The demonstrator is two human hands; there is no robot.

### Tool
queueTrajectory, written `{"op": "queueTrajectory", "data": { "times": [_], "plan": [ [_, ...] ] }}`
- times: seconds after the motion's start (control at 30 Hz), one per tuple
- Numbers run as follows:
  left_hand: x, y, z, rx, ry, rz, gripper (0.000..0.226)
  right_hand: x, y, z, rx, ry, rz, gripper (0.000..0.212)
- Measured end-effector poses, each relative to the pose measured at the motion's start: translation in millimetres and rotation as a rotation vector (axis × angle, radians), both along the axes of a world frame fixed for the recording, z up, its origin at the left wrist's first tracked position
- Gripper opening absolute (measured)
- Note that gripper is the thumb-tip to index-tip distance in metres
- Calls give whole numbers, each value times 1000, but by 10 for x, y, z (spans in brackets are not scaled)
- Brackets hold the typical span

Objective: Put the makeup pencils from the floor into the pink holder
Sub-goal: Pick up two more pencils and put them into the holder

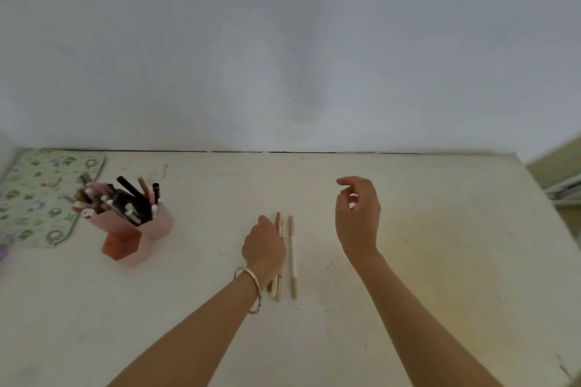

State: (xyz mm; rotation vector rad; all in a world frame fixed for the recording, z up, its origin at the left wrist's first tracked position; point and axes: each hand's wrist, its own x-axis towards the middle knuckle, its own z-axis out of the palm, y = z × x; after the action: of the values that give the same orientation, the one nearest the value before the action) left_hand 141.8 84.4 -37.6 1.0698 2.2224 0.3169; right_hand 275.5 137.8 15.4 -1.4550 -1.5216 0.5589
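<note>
Three slim makeup pencils lie side by side on the pale floor at the centre: a white and beige one (292, 256) on the right, a cream one (279, 287) and a reddish one (278, 218) beside it. My left hand (263, 248), a silver bangle on its wrist, rests over the two left pencils with fingers curled down on them; whether it grips them is hidden. My right hand (356, 217) hovers to the right, fingers loosely apart and holding nothing. The pink holder (132, 231) stands at the left, filled with several pencils and tubes.
A green patterned mat (37, 198) lies behind and left of the holder. A plain white wall (289, 56) rises at the floor's far edge. Some yellowish furniture (562, 173) shows at the right border.
</note>
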Motion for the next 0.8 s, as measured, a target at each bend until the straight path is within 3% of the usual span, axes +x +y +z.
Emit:
{"op": "queueTrajectory", "data": {
  "times": [0.17,0.33,0.47,0.57,0.67,0.73,0.8],
  "plan": [
    [-114,28,47,36,-117,56,18,29,-24,-143,-76,-22,22,35],
    [-441,161,595,460,-247,174,9,-102,-25,-328,-437,-221,183,25],
    [-670,178,1014,659,-248,198,11,-368,-154,-503,-662,-440,331,45],
    [-784,64,1146,761,-215,195,30,-491,-260,-626,-594,-696,377,49],
    [-986,-80,1277,878,-142,124,68,-539,-262,-581,-546,-735,377,55],
    [-1284,-178,1403,954,-5,124,74,-632,-194,-414,-461,-617,348,60],
    [-1635,-269,1530,1010,111,181,70,-816,-105,-165,-307,-366,295,62]
  ]
}}
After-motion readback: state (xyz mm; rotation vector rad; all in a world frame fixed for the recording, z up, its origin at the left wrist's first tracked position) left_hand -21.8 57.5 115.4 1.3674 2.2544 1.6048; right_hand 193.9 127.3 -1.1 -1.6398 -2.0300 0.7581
